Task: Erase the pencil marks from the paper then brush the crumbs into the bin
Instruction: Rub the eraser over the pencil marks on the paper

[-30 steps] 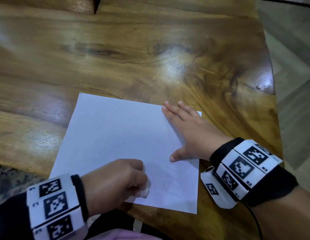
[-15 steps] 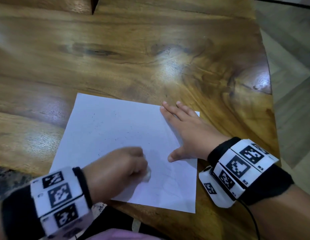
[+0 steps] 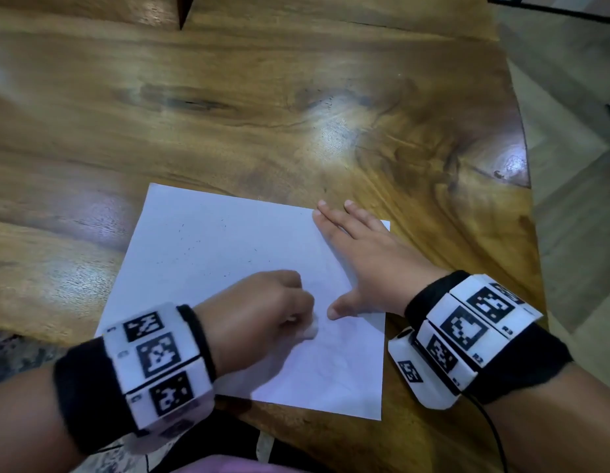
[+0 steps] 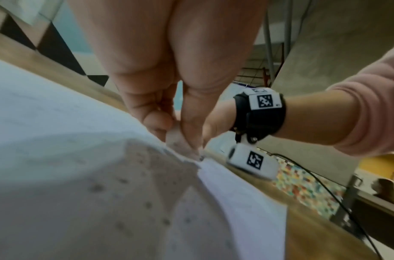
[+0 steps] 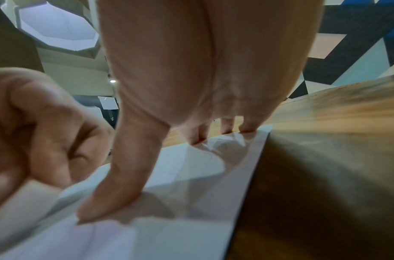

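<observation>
Tabletop paper point(image 3: 208, 268), eraser point(image 3: 312, 331) in left grip point(image 3: 262, 312)

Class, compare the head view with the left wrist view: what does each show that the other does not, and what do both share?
Only the head view shows the whole white sheet of paper with its far edge, the wide polished wooden table, and the right hand's straight fingers pressing the sheet flat.

Only the left wrist view shows the small white eraser pinched against the paper, grey crumbs scattered nearby, and a pink sleeve.

Both show the left hand gripping the eraser, the paper, the table and the marker wristband on the right wrist.
</observation>
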Tool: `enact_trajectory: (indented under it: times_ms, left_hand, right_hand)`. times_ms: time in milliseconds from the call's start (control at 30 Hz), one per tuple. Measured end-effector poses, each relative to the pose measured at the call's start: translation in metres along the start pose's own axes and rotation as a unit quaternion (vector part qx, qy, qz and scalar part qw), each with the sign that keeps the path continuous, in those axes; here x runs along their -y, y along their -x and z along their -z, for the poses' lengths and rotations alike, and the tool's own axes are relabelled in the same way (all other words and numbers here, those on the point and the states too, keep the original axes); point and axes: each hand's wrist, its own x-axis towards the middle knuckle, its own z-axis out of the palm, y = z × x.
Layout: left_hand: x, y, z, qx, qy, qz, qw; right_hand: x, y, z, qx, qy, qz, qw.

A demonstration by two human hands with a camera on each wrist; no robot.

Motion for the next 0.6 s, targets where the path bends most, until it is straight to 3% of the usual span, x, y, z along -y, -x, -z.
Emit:
enact_trajectory:
  times_ms: [67, 167, 233, 400, 533, 600]
  left_hand:
    - [-0.002, 0.005, -0.006, 0.015, -0.010, -0.009, 1.000]
    - [-0.003, 0.028, -0.011, 0.108, 0.015, -0.019, 0.994]
    - [-0.003, 0.030, -0.008, 0.128, 0.047, -0.011, 0.991]
    - [0.000, 0.004, 0.000, 0.001, 0.006, 0.004, 1.000]
    - [-0.003, 0.022, -0.006, 0.129, 0.040, -0.022, 0.991]
    - [-0.003, 0.020, -0.005, 0.139, 0.045, -0.009, 0.989]
  right_hand:
    - [-0.001, -0.001, 0.000, 0.000, -0.001, 0.000, 1.000]
    - [-0.002, -0.001, -0.001, 0.002, -0.005, 0.002, 1.000]
    - [-0.002, 0.000, -0.001, 0.001, -0.006, 0.003, 1.000]
    - [0.000, -0.001, -0.001, -0.001, 0.001, 0.003, 1.000]
    - [0.000, 0.000, 0.000, -0.002, -0.003, 0.004, 1.000]
    - [0.000, 0.001, 0.001, -0.003, -0.004, 0.004, 1.000]
